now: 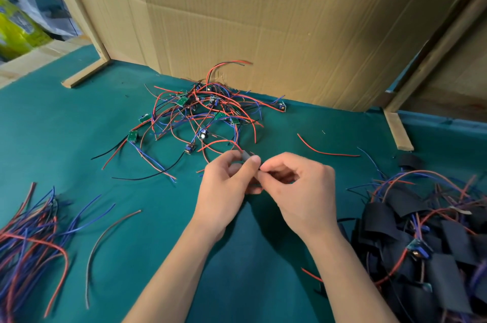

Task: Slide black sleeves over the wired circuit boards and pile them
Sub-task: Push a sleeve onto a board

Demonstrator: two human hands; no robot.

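My left hand pinches a small dark sleeve between thumb and fingers, above the green table cloth. My right hand meets it from the right, its fingertips pinching the same piece; what sits inside the sleeve is hidden by my fingers. A tangle of bare green circuit boards with red, blue and black wires lies just beyond my hands. To the right is a pile of boards in black sleeves.
A bundle of loose red and blue wires lies at the left edge. Single stray wires lie on the cloth. A cardboard wall with wooden struts closes the back. One lone black sleeve sits at the right.
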